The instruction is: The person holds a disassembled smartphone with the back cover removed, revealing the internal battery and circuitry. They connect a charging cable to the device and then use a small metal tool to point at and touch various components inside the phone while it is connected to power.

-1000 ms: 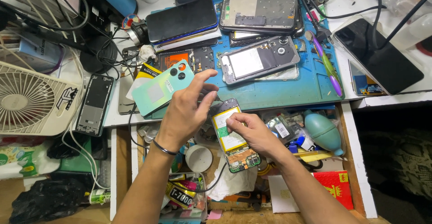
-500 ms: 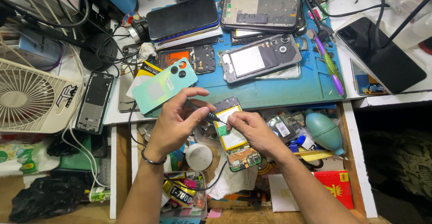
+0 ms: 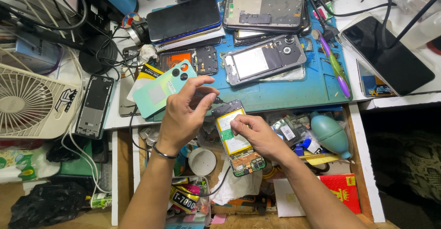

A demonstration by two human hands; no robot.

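Right hand grips the opened phone from its right side, thumb pressed on the yellow-edged battery, holding it above the cluttered drawer. Left hand, just to the phone's left, pinches a thin dark tool whose tip meets the phone's top edge. Beyond the hands, on the table, a mint-green back cover lies beside the blue work mat, which carries other stripped phone frames.
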